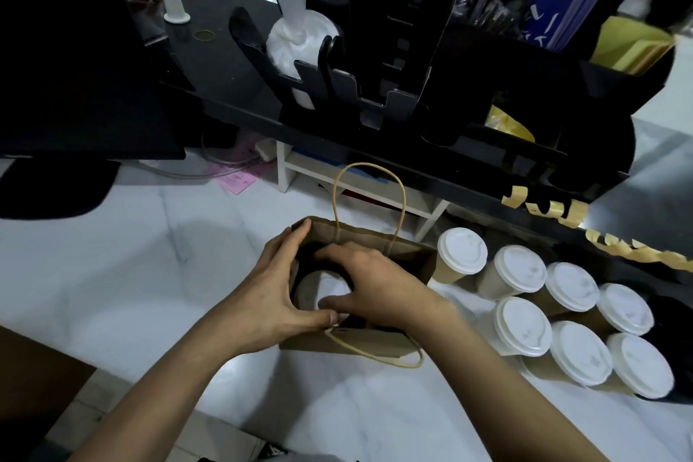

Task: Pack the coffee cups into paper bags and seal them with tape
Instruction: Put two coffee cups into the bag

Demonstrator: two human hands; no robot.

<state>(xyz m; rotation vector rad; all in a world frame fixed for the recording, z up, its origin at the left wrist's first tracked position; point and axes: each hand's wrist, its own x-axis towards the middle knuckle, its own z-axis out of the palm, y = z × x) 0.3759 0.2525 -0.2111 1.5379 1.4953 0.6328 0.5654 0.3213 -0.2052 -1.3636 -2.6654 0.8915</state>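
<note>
both hands work at the mouth of the open paper bag (375,343) on the marble counter (150,274), the left hand (273,296) gripping its left rim, the right hand (375,285) curled over a lidded cup (330,293) inside, 7 lidded cups (573,315) standing just right of that grip.

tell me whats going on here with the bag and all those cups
A person is packing coffee cups into a brown paper bag standing open on a white marble counter. The left hand holds the bag's left edge apart, while the right hand reaches into the opening over a white-lidded cup inside. Seven more lidded cups wait in a cluster to the right of the bag. Strips of tape hang from the black shelf edge behind; the bag is not yet sealed.
</note>
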